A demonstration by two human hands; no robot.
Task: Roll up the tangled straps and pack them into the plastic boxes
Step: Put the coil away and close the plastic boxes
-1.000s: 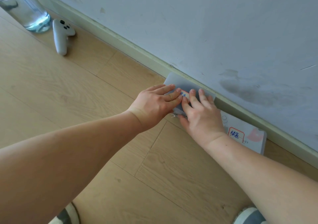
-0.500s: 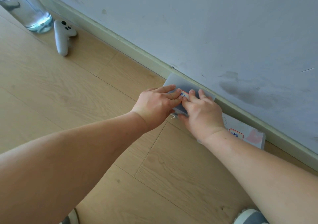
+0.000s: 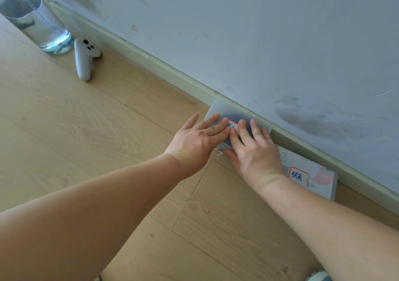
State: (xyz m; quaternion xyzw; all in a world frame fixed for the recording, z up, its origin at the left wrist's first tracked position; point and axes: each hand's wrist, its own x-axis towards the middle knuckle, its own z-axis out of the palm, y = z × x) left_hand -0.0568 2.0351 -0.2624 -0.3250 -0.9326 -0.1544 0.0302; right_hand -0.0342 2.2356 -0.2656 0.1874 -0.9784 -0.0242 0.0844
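Hands, left (image 3: 195,139) and right (image 3: 254,151), press flat on the grey plastic box (image 3: 218,111), apparently closing it; labelled second box (image 3: 319,179) already shut; no straps visible.

Pale tan wooden floor (image 3: 64,129) with wavy grain and thin dark seams. Grey-white wall (image 3: 259,32) with dark smudges on the right, above a cream skirting board (image 3: 151,62). Far left, a white controller (image 3: 83,58) with black buttons. Two frosted grey boxes (image 3: 218,110) and (image 3: 323,185), each with a red-bordered white label (image 3: 299,176) written in blue; the right box also shows a pink patch.
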